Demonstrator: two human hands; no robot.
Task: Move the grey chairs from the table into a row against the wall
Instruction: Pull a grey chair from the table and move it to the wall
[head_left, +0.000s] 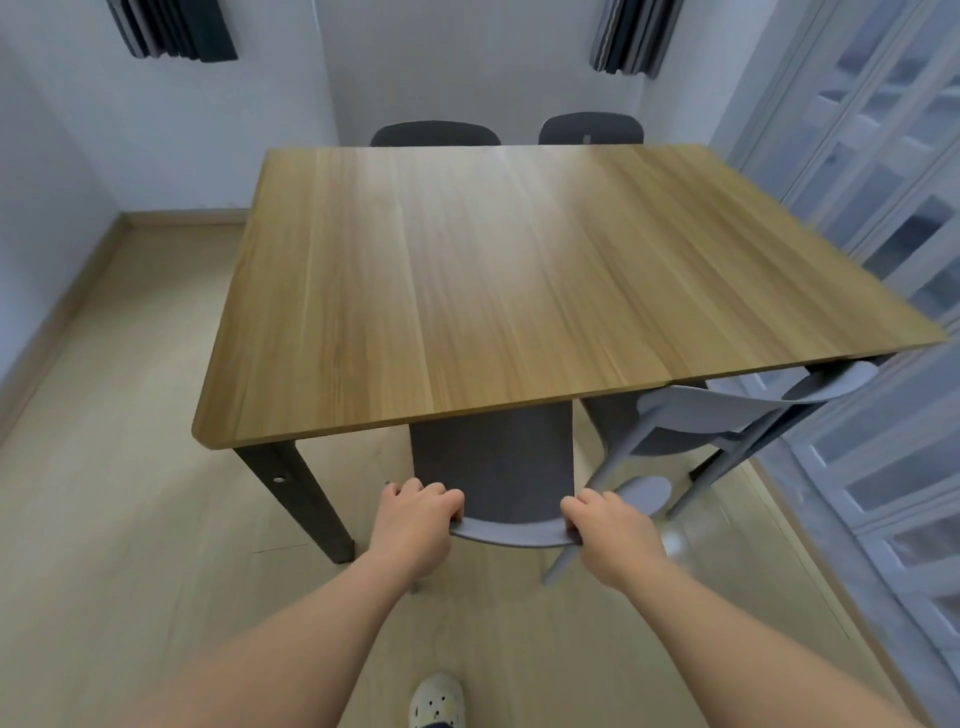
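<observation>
Hands gripped the top edge of the near grey chair's backrest (514, 535), one at each end. The left hand (415, 525) curled its fingers (447, 501) over the left corner of the backrest; the right hand (613, 530) closed likewise on the right corner, thumb side toward the middle. This chair stood directly ahead of the person, its dark seat (493, 467) pushed partly beneath the near edge of the wooden table (519, 270). A second grey chair (727, 415) stood just beside it to the right, also tucked under the table and angled. Two further chair backs (435, 134) (591, 129) showed beyond the far edge, near the white wall (467, 62). A patterned shoe (436, 701) rested on the pale floor (130, 415) below the forearms.
</observation>
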